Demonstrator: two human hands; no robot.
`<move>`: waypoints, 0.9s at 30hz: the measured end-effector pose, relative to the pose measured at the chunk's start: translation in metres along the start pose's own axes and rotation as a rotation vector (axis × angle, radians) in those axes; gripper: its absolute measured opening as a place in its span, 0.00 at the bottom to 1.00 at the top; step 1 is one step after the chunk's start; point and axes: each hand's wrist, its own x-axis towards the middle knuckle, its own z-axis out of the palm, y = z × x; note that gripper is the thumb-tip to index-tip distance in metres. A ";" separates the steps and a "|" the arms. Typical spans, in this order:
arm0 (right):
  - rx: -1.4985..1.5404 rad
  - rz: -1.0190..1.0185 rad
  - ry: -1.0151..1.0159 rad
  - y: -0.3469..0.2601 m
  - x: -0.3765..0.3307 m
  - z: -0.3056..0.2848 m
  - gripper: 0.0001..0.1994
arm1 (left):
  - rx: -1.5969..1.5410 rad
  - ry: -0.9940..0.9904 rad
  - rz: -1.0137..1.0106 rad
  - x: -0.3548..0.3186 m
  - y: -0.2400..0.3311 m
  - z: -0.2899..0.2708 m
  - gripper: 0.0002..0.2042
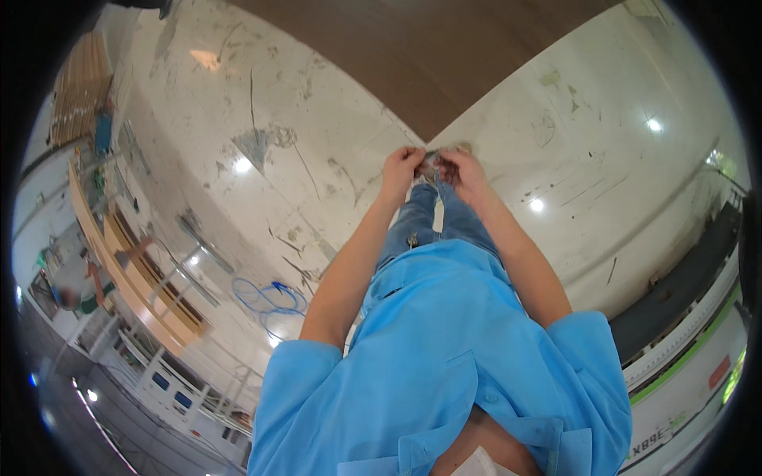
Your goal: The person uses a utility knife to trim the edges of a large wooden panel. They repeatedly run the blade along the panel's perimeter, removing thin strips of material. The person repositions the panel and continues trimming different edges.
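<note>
Both hands meet in front of my body, just short of the near corner of a brown panel (444,79). Fingers curled and pinched, my left hand (402,167) is closed at the left side of a small, pale, thin piece (429,169). From the other side my right hand (463,169) is closed about the same piece, thumb and fingers together. The piece looks partly see-through, but its kind is too small to make out. Whether either hand touches the panel's corner I cannot tell.
A pale, scuffed floor (603,151) surrounds the panel. On the left lie a coiled blue hose (270,301) and a rack with long wooden boards (135,278). Another person (94,287) is beyond it. Stacked brown sheets (82,87) stand far left; a white-and-green machine (690,357) is at right.
</note>
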 end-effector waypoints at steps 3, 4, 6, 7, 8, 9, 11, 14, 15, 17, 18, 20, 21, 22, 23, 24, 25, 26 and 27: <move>-0.236 -0.045 -0.010 -0.009 0.013 -0.001 0.07 | -0.169 0.047 -0.038 0.005 0.002 -0.005 0.14; -0.254 -0.034 -0.039 -0.012 0.015 -0.001 0.07 | -0.225 0.051 -0.069 0.004 0.003 -0.005 0.14; -0.285 -0.047 -0.046 -0.016 0.018 0.000 0.07 | -0.285 0.051 -0.085 0.001 0.006 -0.006 0.14; -0.283 -0.048 -0.053 -0.017 0.018 0.001 0.08 | -0.294 0.049 -0.075 -0.001 0.007 -0.005 0.14; -0.266 -0.050 -0.063 -0.017 0.017 0.002 0.08 | -0.300 0.042 -0.074 -0.002 0.009 -0.005 0.14; -0.252 -0.057 -0.057 -0.017 0.016 0.004 0.08 | -0.278 0.038 -0.075 -0.004 0.010 -0.006 0.14; -0.241 -0.079 -0.054 -0.017 0.014 0.006 0.08 | -0.218 0.037 -0.088 -0.005 0.012 -0.008 0.14; -0.242 -0.111 -0.062 -0.017 0.013 0.008 0.07 | -0.161 0.017 -0.043 -0.004 0.014 -0.010 0.14; -0.244 -0.122 -0.068 -0.017 0.014 0.008 0.07 | -0.161 0.019 -0.025 -0.003 0.014 -0.010 0.14; -0.246 -0.132 -0.073 -0.016 0.015 0.007 0.07 | -0.158 0.025 -0.012 -0.002 0.014 -0.010 0.14; -0.245 -0.135 -0.074 -0.016 0.015 0.007 0.07 | -0.167 0.027 -0.012 -0.002 0.013 -0.009 0.14; -0.248 -0.144 -0.069 -0.015 0.015 0.006 0.07 | -0.185 0.027 -0.010 -0.003 0.012 -0.007 0.13; -0.252 -0.150 -0.065 -0.015 0.015 0.005 0.07 | -0.196 0.031 -0.011 -0.004 0.012 -0.006 0.13; -0.253 -0.163 -0.056 -0.014 0.014 0.005 0.07 | -0.205 0.034 -0.012 -0.004 0.013 -0.006 0.13; -0.250 -0.161 -0.059 -0.014 0.014 0.005 0.07 | -0.213 0.036 -0.023 -0.005 0.013 -0.005 0.12; -0.246 -0.166 -0.057 -0.014 0.014 0.004 0.07 | -0.211 0.039 -0.021 -0.006 0.013 -0.004 0.12; -0.242 -0.180 -0.051 -0.013 0.014 0.004 0.06 | -0.207 0.042 -0.023 -0.006 0.013 -0.004 0.12; -0.249 -0.184 -0.059 -0.013 0.015 0.003 0.07 | -0.204 0.054 -0.024 -0.006 0.013 -0.003 0.11; -0.253 -0.193 -0.060 -0.013 0.016 0.003 0.07 | -0.211 0.049 -0.030 -0.006 0.013 -0.003 0.11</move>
